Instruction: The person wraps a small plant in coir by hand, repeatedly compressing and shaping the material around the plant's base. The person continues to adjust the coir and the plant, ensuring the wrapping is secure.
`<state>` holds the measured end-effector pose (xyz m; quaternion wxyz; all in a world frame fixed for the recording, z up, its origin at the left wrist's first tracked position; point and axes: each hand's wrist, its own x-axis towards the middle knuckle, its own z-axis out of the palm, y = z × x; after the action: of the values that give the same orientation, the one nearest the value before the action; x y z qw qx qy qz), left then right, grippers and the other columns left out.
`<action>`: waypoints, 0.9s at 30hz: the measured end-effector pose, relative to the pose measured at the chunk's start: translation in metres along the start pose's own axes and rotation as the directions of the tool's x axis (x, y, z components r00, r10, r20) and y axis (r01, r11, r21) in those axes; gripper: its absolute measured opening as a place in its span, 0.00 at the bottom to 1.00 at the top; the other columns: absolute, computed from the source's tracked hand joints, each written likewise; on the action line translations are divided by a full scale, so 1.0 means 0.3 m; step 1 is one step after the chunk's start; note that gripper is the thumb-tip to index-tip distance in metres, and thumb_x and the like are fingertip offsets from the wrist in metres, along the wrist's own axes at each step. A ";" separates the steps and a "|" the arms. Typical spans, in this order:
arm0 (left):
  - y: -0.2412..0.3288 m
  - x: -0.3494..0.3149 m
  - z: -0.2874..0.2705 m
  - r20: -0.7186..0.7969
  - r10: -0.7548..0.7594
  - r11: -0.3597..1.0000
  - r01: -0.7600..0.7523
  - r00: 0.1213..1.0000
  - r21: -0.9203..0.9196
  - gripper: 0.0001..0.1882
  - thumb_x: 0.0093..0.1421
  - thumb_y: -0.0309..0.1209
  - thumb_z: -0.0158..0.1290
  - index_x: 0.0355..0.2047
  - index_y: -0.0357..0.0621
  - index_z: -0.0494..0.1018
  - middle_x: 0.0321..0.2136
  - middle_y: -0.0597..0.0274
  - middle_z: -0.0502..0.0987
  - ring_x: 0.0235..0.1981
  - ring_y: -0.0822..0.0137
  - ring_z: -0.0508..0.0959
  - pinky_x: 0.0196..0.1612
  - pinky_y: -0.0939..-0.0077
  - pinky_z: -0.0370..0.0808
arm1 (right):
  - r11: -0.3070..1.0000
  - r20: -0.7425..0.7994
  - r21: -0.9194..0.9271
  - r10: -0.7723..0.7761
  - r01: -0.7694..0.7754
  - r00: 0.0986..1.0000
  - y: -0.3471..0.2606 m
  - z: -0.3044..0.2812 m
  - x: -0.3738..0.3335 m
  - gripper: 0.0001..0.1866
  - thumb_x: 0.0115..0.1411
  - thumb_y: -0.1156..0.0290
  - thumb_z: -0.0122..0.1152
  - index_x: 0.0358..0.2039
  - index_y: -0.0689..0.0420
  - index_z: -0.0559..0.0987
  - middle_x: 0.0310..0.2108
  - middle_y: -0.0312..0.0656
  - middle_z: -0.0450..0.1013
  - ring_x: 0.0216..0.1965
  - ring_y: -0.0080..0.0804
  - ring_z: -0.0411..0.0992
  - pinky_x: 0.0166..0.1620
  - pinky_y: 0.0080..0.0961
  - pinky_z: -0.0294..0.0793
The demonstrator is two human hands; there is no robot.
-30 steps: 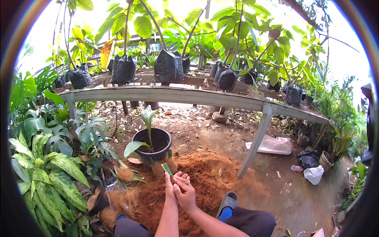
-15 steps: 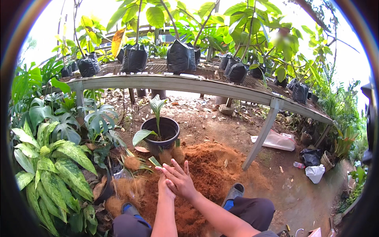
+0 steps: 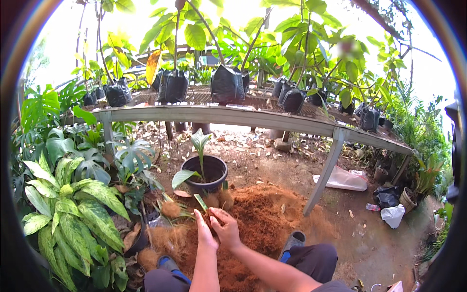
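Both hands are together over a mound of reddish-brown fibrous soil (image 3: 260, 207). My left hand (image 3: 205, 234) is open, its fingers straight and pressed side to side with the other hand. My right hand (image 3: 226, 229) lies against it, fingers partly bent and apart; I see nothing held between the palms. Just beyond them a black plastic pot (image 3: 224, 171) holds a young plant (image 3: 200, 142) with a pale upright leaf and a lower green one. Fibrous brown clumps (image 3: 225, 199) rest against the pot's near side, by a cut green leaf piece (image 3: 199, 201).
A slatted bench (image 3: 224, 114) with saplings in black bags (image 3: 227, 85) spans the back; its leg (image 3: 323, 170) stands right of the mound. Variegated foliage (image 3: 68, 207) crowds the left. My shoes (image 3: 293, 242) flank the soil. A white sack (image 3: 342, 179) and white bag (image 3: 392, 215) lie right.
My hands have shifted lower, and my right fingers have gone from stretched across the left hand to more bent beside it. The whole view has tilted slightly, moving the scene down.
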<state>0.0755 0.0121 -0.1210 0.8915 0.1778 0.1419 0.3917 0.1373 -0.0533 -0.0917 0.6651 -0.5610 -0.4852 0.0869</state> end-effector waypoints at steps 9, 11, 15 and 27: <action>0.001 -0.016 -0.059 0.133 0.107 0.993 -0.099 0.985 -0.061 0.39 0.69 0.67 0.41 0.57 0.41 0.71 0.53 0.49 0.78 0.55 0.54 0.77 0.62 0.55 0.73 | 0.855 0.211 -0.329 -0.348 0.402 0.913 -0.035 0.036 -0.071 0.22 0.67 0.67 0.60 0.59 0.59 0.79 0.63 0.47 0.72 0.71 0.50 0.61 0.74 0.51 0.49; 0.005 -0.016 -0.086 0.152 0.130 0.991 -0.122 0.980 -0.059 0.39 0.69 0.67 0.41 0.57 0.42 0.71 0.53 0.51 0.78 0.54 0.55 0.77 0.61 0.55 0.74 | 0.786 0.236 -0.441 -0.363 0.433 0.901 -0.030 0.039 -0.061 0.20 0.67 0.67 0.58 0.58 0.59 0.80 0.64 0.46 0.72 0.72 0.50 0.59 0.75 0.53 0.41; 0.019 0.013 -0.152 0.131 0.156 0.988 -0.152 0.979 -0.036 0.36 0.71 0.64 0.41 0.55 0.42 0.73 0.49 0.55 0.79 0.52 0.56 0.78 0.59 0.56 0.75 | 0.728 0.251 -0.536 -0.347 0.428 0.904 -0.006 0.059 -0.044 0.20 0.70 0.61 0.52 0.57 0.55 0.81 0.64 0.39 0.72 0.76 0.45 0.51 0.75 0.60 0.27; 0.102 -0.163 -0.039 0.113 0.136 0.919 -0.168 0.984 0.357 0.24 0.74 0.46 0.42 0.61 0.45 0.69 0.52 0.59 0.76 0.53 0.62 0.77 0.57 0.66 0.75 | 0.724 0.285 -0.306 -0.549 0.618 0.785 -0.090 0.054 -0.074 0.21 0.71 0.57 0.49 0.55 0.52 0.83 0.67 0.40 0.69 0.75 0.47 0.54 0.75 0.62 0.29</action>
<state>0.0192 -0.0029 -0.1128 0.8152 0.3673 0.1595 0.4185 0.1023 -0.0667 -0.0831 0.4902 -0.4878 -0.7008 -0.1753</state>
